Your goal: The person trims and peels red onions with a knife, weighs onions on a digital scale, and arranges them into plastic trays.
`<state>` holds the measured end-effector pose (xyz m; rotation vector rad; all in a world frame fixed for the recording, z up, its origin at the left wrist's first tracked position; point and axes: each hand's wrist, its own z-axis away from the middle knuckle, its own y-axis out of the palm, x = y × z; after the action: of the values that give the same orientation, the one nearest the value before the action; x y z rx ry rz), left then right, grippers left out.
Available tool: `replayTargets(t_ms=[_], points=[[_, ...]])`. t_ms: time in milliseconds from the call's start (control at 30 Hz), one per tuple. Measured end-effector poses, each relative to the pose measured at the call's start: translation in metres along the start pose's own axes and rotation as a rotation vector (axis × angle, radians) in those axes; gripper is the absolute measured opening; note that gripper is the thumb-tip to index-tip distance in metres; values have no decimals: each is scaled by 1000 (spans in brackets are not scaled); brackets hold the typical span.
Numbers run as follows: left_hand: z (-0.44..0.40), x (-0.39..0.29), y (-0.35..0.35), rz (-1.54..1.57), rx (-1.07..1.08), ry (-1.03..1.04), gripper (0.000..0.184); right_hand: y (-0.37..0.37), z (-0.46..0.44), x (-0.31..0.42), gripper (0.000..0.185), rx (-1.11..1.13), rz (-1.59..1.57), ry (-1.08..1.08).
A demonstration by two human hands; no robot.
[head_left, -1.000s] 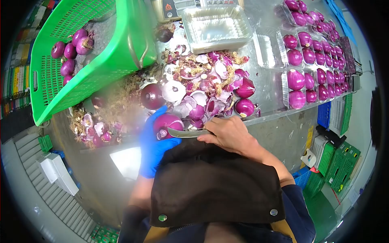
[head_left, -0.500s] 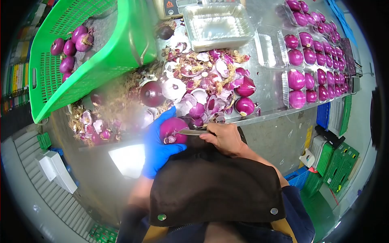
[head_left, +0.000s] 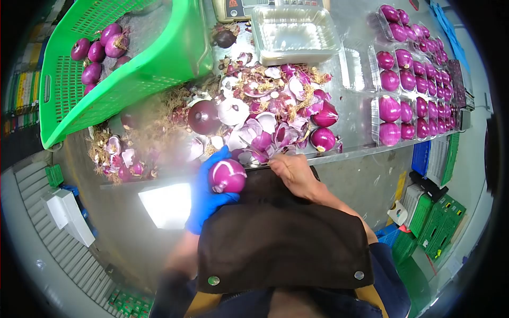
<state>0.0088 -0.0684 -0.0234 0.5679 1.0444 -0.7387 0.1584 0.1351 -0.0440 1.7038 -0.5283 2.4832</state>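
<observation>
My left hand [head_left: 202, 195], in a blue glove, is wrapped round a red onion [head_left: 228, 177] just off the table's front edge. A pale streak crosses the top of this onion. To its right, my bare right hand [head_left: 293, 173] grips a small knife [head_left: 257, 153]. The knife's handle is hidden in the fingers, and its thin blade points up and left over the peelings, apart from the onion. A heap of onion skins and roots [head_left: 268, 124] lies just beyond both hands. Beside the heap sit a dark red onion [head_left: 203, 117] and a glossy peeled one [head_left: 323, 139].
A green basket [head_left: 132, 71] with several onions stands tilted at the left. Clear plastic trays [head_left: 296, 38] are stacked near a scale [head_left: 233, 9] at the back. Packs of peeled onions [head_left: 389, 108] line the right side. Green crates [head_left: 445, 220] stand on the floor at right.
The knife has come away from the onion, its blade swinging up over the peelings. The onion has turned in my left hand, and a pale streak now shows. The view has shifted slightly.
</observation>
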Motion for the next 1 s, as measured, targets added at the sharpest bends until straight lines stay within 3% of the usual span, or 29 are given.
replayTargets(t_ms=[67,167,300,400,467,567,600,667,767,867,967,1000], points=[[-6,-7,3,188,-26,-4,100,-1,-6,15,37,38,130,21],[-6,-12,12,302,-99,-81,102,13,-19,43,40,-162,66,-270],[-8,-22,18,320,-51,-26,104,17,-30,43,42,-202,138,-246],[-7,-20,13,225,69,51,106,21,-31,28,28,-202,119,-190],[-8,-29,23,353,141,-3,107,17,-32,23,21,-231,58,-86],[-14,-33,18,544,207,-97,103,4,-41,17,26,-301,265,-10],[-13,-36,23,642,133,-160,100,-2,-40,25,37,-328,329,6],[-11,-29,20,809,34,-217,91,-6,-36,39,45,-476,352,-123],[-18,-36,15,832,62,-271,93,-12,-28,46,47,-418,353,-200],[-25,-45,24,724,-121,-237,92,-21,-16,37,42,-134,340,-215],[-33,-40,11,162,5,-71,91,-29,-6,34,44,8,437,-241],[-32,-56,18,138,-24,-86,90,-30,-4,33,45,24,460,-250]])
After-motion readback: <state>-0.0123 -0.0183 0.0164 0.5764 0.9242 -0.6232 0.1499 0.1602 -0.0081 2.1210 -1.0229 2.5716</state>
